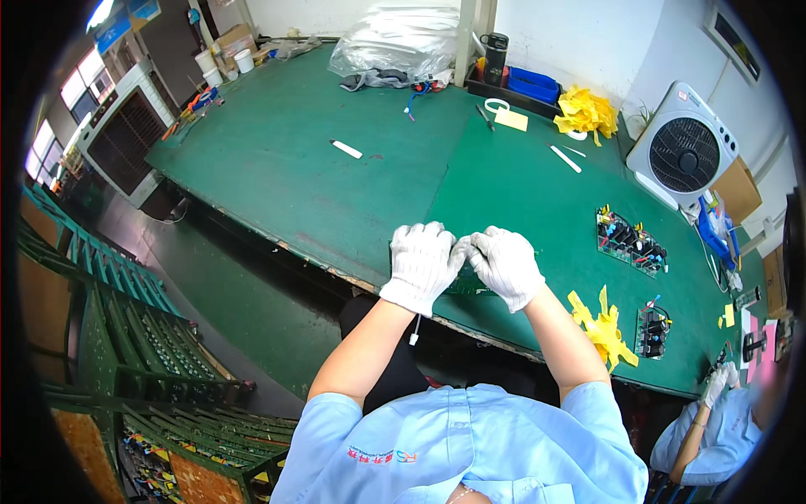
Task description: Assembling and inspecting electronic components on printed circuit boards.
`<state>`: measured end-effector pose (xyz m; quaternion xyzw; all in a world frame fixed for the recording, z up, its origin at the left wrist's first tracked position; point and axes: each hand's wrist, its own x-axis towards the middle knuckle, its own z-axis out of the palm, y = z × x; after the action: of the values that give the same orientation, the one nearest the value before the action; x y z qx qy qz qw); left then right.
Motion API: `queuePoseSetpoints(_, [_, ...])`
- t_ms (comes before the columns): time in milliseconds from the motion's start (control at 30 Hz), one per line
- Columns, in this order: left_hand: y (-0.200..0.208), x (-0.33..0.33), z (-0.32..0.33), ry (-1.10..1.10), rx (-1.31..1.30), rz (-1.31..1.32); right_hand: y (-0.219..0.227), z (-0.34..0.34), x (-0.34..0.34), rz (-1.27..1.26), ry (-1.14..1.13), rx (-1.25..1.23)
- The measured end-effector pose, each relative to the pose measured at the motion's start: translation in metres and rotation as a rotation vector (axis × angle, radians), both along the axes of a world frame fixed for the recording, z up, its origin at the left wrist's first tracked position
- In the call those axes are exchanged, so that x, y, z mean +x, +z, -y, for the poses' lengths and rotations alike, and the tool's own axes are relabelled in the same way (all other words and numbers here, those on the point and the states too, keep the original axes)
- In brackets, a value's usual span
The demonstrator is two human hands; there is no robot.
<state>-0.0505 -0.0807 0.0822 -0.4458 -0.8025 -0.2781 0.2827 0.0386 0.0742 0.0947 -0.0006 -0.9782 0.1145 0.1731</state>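
Note:
Both my hands wear white knit gloves and meet at the near edge of the green table. My left hand (422, 262) is closed, fingers curled down, its thumb side against the right hand. A thin wire with a white connector (413, 338) hangs below its wrist. My right hand (507, 264) has its thumb and fingers pinched together beside the left. What lies in the fingers is hidden; a dark green edge (470, 288) shows just beneath them, perhaps a board. To the right are circuit boards with parts (630, 242), a smaller board (651, 331) and yellow tape strips (604, 329).
A white-handled tool (346, 149) lies on the green table (277, 168). Farther back are a tape roll (496, 106), a yellow pad (511, 119), a blue tray (534, 86) and a fan (684, 144). A co-worker's gloved hand (716, 385) is at right. Green racks (159, 353) stand left.

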Motion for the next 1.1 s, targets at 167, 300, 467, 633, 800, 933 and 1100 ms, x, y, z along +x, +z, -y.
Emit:
queuePoseSetpoints(167, [-0.019,-0.008,-0.013,0.158,-0.001,-0.133,-0.014,0.009,0.003,-0.134,-0.079,0.048])
queuePoseSetpoints(300, [-0.023,-0.016,-0.015,0.164,-0.044,-0.138,-0.022,0.007,-0.008,-0.185,-0.126,0.102])
queuePoseSetpoints(467, [-0.024,-0.022,-0.011,0.164,-0.097,-0.146,-0.021,-0.004,-0.017,-0.158,-0.064,0.028])
queuePoseSetpoints(633, [-0.018,-0.015,-0.014,0.235,-0.159,-0.113,-0.017,-0.001,-0.015,-0.066,-0.120,0.024])
queuePoseSetpoints(800, [-0.009,-0.016,-0.015,0.290,-0.348,0.058,-0.010,-0.005,-0.019,0.007,-0.081,0.018])
queuePoseSetpoints(933, [-0.008,-0.021,-0.014,0.262,-0.390,0.101,-0.011,-0.007,-0.019,0.015,-0.043,0.041])
queuePoseSetpoints(1100, [-0.001,-0.019,-0.011,0.236,-0.442,0.147,-0.014,-0.004,-0.017,0.066,-0.078,0.027])
